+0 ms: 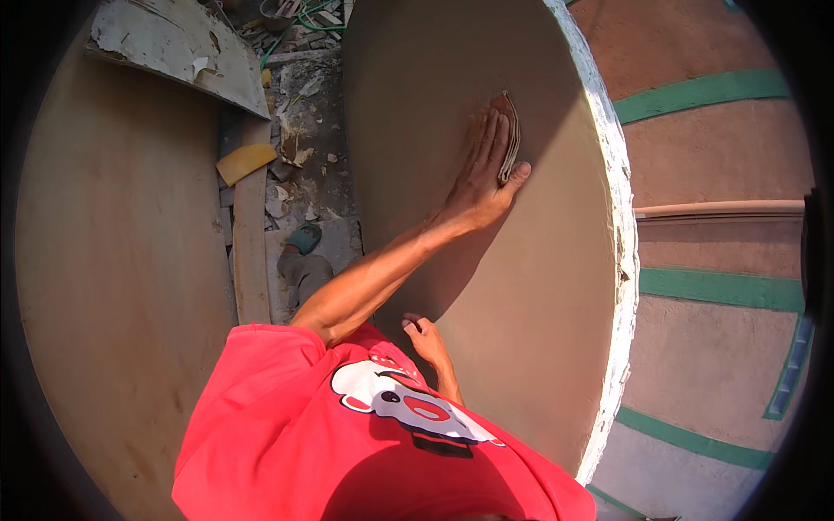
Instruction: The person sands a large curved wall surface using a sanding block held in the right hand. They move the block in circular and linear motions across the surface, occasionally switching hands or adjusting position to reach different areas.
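Observation:
My left hand [486,178] presses a folded sheet of sandpaper [511,143] against a large, smooth, grey-brown curved panel [530,286]. The fingers lie over the sheet, and its layered edge shows beside the thumb. Lower down, close to the hem of my red shirt [287,417], my right hand [424,337] is loosely curled near the panel, with nothing visible in it. Part of its forearm is hidden by the shirt. A rough white rim [618,208] runs along the panel's right edge.
At left stands a broad wooden board [122,260], with a chipped whitish slab [178,48] at its top. Rubble, a yellow block [246,163] and a plank [251,247] lie in the gap. My shoe [304,237] is there. A reddish wall [704,161] with green bands is at right.

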`<state>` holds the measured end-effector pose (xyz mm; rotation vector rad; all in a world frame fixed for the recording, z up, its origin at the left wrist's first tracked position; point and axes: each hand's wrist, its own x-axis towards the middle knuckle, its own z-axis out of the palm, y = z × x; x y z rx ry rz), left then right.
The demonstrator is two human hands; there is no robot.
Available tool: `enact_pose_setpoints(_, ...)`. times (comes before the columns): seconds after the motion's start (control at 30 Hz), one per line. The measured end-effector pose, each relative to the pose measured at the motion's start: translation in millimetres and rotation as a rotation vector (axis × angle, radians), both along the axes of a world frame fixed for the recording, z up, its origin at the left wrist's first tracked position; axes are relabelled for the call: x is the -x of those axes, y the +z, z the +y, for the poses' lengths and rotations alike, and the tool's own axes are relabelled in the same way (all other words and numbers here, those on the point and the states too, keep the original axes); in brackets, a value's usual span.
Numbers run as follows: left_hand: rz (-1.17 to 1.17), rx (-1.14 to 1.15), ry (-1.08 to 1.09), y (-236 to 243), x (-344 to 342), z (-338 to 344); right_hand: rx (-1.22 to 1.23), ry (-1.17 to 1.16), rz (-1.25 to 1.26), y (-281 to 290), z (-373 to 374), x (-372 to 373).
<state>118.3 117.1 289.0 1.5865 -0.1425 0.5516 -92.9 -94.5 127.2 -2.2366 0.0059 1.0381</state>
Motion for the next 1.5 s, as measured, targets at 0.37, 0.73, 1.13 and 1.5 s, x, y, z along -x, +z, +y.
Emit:
enact_pose_setpoints(0.37,0.216,0.243,0.309,-71.8,-69.9,106.6,-0.243,0.088,-0.517,127.2,50.9,-31.7)
enact_pose_setpoints(0.73,1.147,0.083,0.283,-293.8,130.4,274.3,0.434,0.392,-1.422,266.3,117.4,-104.5)
enact_pose_setpoints(1.13,1.146,-0.138,0.326,-435.5,185.5,401.9,1.45,1.011,-1.19,269.3,161.5,-220.9)
enact_pose_setpoints(1.5,1.232,-0.037,0.232,-362.2,121.4,418.7,1.248,0.947,-1.162,268.3,176.8,-232.5)
